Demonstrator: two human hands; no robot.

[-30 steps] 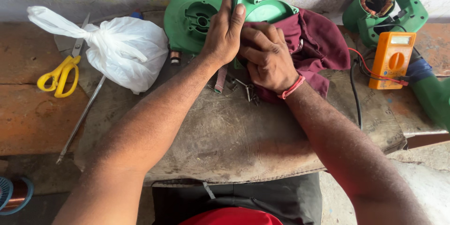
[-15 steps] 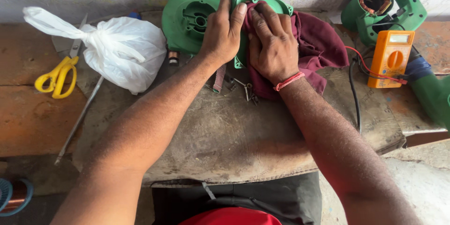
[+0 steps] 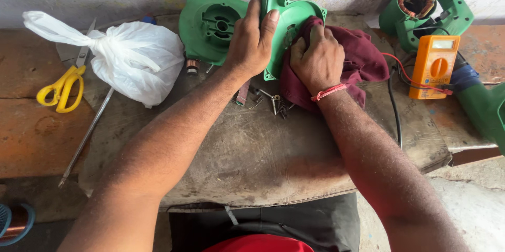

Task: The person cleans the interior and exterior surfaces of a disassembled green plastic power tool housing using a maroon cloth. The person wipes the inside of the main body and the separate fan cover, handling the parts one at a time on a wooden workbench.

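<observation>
Left hand (image 3: 251,42) was clamped round the green blower housing (image 3: 288,18), holding it upright on the worktop (image 3: 252,152), while the right hand (image 3: 318,60) was bunched on a maroon rag (image 3: 363,60) pressed into the shell. Looked like mid-wipe to me. The other green half (image 3: 213,23), loose springs (image 3: 276,104) and the motor casing (image 3: 421,5) sat apart, so reassembly wasn't started yet
</observation>
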